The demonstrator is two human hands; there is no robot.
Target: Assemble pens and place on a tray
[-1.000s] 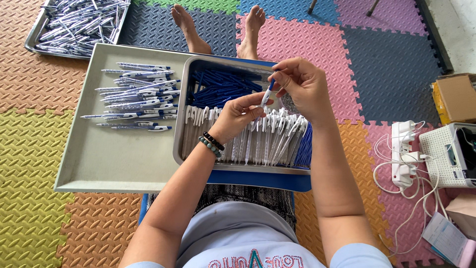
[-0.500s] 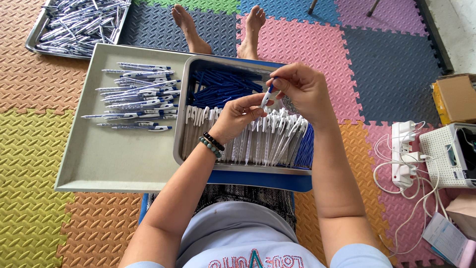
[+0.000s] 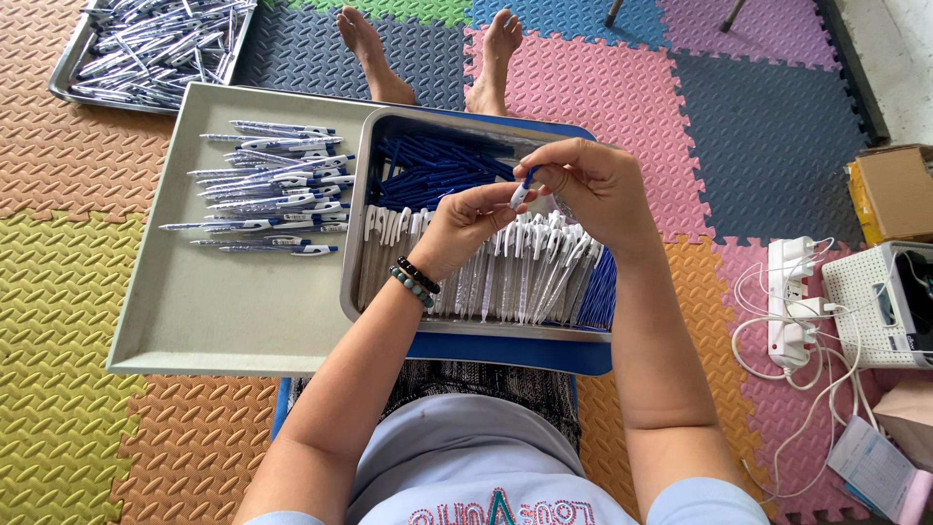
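Observation:
My left hand [image 3: 465, 226] and my right hand [image 3: 591, 187] meet over a metal tray [image 3: 362, 282] and together hold one small blue and white pen [image 3: 522, 191] between the fingertips. The tray holds a row of white pen barrels [image 3: 496, 267] in front and a heap of blue pen parts [image 3: 437, 165] behind. A beaded bracelet [image 3: 414, 282] sits on my left wrist. Left of the tray, several finished pens [image 3: 277, 190] lie in a pile on a grey flat tray [image 3: 224, 321].
A second metal tray of pens [image 3: 146, 49] lies on the foam floor mats at far left. My bare feet [image 3: 432, 49] stretch out beyond the trays. To the right lie a white power strip [image 3: 792, 301] with cables, a white device [image 3: 875, 301] and a cardboard box [image 3: 894, 194].
My hands have shifted only slightly while working the pen between the fingertips. The trays and the pen pile have not moved.

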